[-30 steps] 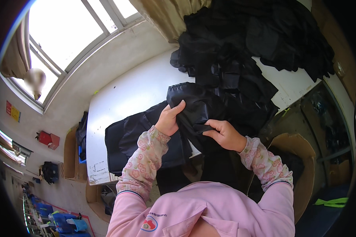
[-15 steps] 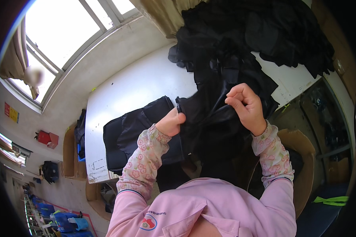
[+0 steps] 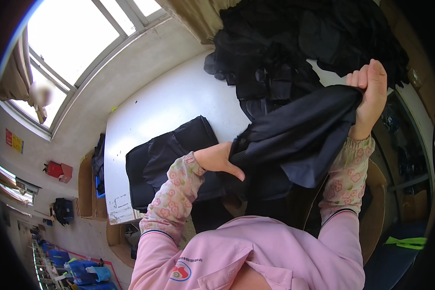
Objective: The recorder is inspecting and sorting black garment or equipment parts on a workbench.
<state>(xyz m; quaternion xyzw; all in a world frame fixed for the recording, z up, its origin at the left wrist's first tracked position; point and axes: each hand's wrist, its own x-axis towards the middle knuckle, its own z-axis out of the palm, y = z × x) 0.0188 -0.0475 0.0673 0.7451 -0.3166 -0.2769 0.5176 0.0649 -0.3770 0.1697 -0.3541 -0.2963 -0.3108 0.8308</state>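
Note:
A piece of black cloth (image 3: 295, 137) is stretched in the air between my two hands, above the near side of the white table (image 3: 164, 104). My right hand (image 3: 372, 87) is raised on the right, its fingers closed round the cloth's upper corner. At the cloth's left edge is my left hand (image 3: 220, 159). Its thumb stands away from the cloth, while its fingers are hidden behind the fabric. Left of this hand, a flat stack of folded black cloth (image 3: 166, 152) lies on the table.
A large heap of black cloth (image 3: 295, 43) covers the table's far right. Cardboard boxes (image 3: 85, 188) stand by the table's left end and under its near side. Dark panels (image 3: 401, 140) and a bright green strip (image 3: 407, 242) are on the right. Windows (image 3: 75, 38) line the left wall.
My right hand has swung up and to the right, pulling the cloth out taut and lifting it off the heap. My left hand has shifted slightly right, and its thumb has spread.

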